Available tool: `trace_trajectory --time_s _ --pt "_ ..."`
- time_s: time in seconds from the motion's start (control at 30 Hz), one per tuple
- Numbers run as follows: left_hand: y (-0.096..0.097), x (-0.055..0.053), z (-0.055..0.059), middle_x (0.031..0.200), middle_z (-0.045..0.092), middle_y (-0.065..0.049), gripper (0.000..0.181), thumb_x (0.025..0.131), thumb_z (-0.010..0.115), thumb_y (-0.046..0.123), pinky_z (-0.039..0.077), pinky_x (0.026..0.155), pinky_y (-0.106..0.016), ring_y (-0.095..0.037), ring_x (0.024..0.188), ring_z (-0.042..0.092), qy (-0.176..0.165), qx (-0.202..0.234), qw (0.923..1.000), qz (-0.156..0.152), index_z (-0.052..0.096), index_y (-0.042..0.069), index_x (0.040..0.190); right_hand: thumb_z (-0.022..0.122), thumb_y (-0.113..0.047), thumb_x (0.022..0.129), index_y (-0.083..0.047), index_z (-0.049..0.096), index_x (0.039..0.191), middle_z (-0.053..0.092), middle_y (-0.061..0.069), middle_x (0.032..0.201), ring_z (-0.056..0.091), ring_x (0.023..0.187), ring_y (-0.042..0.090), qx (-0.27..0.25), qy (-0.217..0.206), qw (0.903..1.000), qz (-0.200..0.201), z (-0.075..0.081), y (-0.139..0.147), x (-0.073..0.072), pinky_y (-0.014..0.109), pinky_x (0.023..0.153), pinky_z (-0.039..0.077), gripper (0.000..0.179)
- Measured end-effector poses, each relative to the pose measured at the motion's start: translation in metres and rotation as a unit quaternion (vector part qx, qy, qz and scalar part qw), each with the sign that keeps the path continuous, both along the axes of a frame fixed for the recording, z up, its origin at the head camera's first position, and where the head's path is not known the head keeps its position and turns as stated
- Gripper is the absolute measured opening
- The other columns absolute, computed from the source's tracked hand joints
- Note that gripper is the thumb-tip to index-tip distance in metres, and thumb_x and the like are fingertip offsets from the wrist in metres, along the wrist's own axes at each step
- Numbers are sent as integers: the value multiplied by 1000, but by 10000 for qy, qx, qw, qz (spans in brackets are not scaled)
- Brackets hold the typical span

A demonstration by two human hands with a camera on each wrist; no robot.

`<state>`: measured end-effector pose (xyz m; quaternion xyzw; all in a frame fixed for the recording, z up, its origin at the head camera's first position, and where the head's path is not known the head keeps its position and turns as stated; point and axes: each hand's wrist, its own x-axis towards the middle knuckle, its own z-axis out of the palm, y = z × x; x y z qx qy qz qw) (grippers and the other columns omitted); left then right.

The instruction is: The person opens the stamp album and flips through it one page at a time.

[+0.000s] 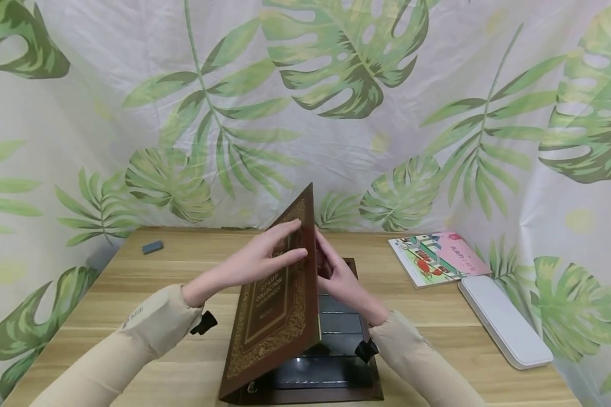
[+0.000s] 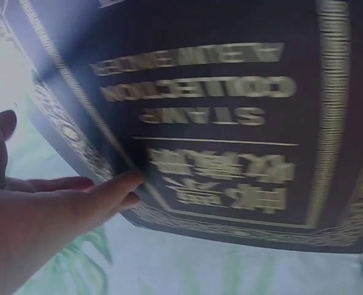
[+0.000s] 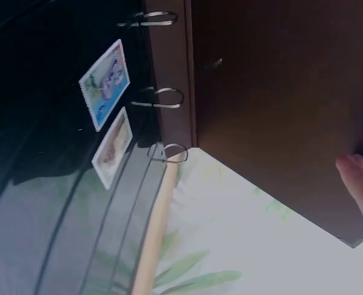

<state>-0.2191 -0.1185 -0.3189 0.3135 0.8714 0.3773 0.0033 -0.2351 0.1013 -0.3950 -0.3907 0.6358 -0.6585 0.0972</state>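
Note:
A brown stamp album [image 1: 272, 316] with gold lettering and an ornate border lies on the table, its front cover raised steeply. Against the cover's outer face rest the outstretched fingers of my left hand [image 1: 257, 257], close to the free edge; the left wrist view shows fingertips touching the printed cover [image 2: 231, 123]. My right hand [image 1: 343, 282] is on the inner side, partly hidden by the cover. In the right wrist view a fingertip meets the plain brown inside [image 3: 280, 104]. Black pocket pages [image 3: 34, 123] carry two stamps [image 3: 107, 86] beside metal rings [image 3: 166, 98].
A small blue-grey block [image 1: 153, 247] lies at the table's back left. Toward the back right is a pink illustrated booklet [image 1: 438, 257], with a long white case [image 1: 506, 322] in front, touching its corner. Leaf-patterned cloth [image 1: 336, 141] hangs behind the wooden table [image 1: 183, 265].

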Motion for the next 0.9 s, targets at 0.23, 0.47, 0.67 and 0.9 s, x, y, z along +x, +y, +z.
trace_trajectory --time_s 0.23,0.47,0.67,0.9 --pt "10 -3 26 151 46 -21 68 100 58 36 43 109 -51 -35 140 45 205 -309 9989 299 35 -3 151 57 -21 101 -26 1 161 5 3 170 35 148 12 235 379 9990 17 4 -12 -4 18 110 41 82" --pt "10 -1 39 144 53 -24 66 98 61 28 48 104 -50 -36 131 55 60 -478 9971 583 36 -6 149 57 -16 101 -25 6 161 13 3 169 29 151 28 671 788 9946 -91 3 -13 -7 33 118 38 80" --pt "-4 0 44 151 45 -24 64 98 58 22 49 104 -52 -39 133 53 -269 -374 9968 659 33 -3 152 64 -21 98 -22 13 161 23 1 166 35 150 26 1664 1651 9695 -722 -13 -1 -22 46 118 36 81" --pt "-41 10 49 154 42 -22 58 98 52 15 50 102 -52 -41 131 55 -182 -144 9971 727 35 1 152 63 -36 97 -19 12 161 15 5 168 21 155 26 3160 1853 9221 -1244 -42 33 -45 52 122 26 84"
